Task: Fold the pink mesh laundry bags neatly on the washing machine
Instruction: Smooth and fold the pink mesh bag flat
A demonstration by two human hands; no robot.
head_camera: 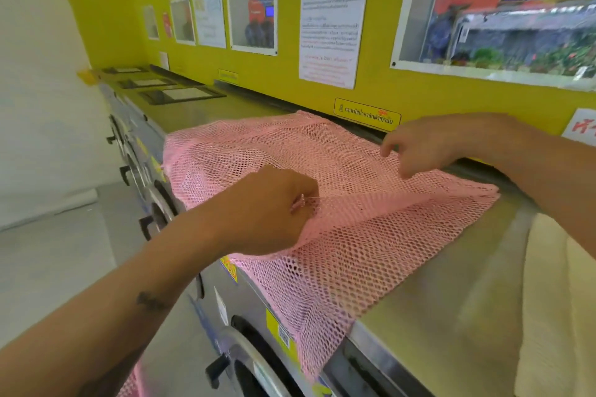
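Note:
A pink mesh laundry bag [338,190] lies spread across the steel top of the washing machine [429,306], with its near corner hanging down over the machine's front. My left hand [271,213] is closed on a pinch of the mesh near the front edge and lifts it into a fold. My right hand [429,145] rests on the far side of the bag near the wall, its fingertips pinching the mesh. More pink mesh [132,380] shows at the bottom edge, below my left forearm.
A row of front-loading washers runs away to the left, their doors [254,361] and handles sticking out in front. A cream cloth [558,309] lies on the machine top at the right. The yellow wall [403,97] with posters stands right behind the bag.

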